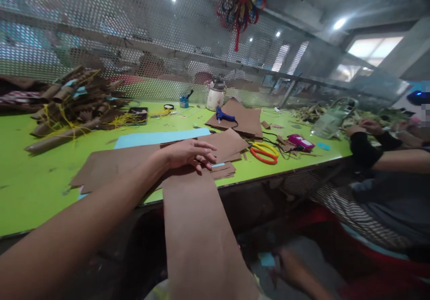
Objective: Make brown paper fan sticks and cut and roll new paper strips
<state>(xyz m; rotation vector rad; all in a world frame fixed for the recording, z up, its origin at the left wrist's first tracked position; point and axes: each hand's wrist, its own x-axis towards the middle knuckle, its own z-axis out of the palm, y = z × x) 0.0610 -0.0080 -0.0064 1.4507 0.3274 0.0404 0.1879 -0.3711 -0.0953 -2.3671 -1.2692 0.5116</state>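
My left hand (191,154) lies on brown paper sheets (110,168) near the table's front edge, its fingers stretched out and slightly spread. Beneath that hand, a long brown paper strip (198,228) runs off the edge and hangs down towards me. Low on the right, below table height, my right hand (290,266) is smeared by motion. A small light blue piece (267,259) shows close to its fingers; whether they grip it is unclear. Behind the left hand, a light blue sheet (161,137) lies partly under the brown ones.
Scissors (264,152) with yellow and orange handles lie right of the sheets. A blue glue gun (224,115) rests on brown card (248,123). Bundled brown paper pieces (70,103) are piled left. A co-worker's hands (367,127) are at the right, beside a clear jug (332,118).
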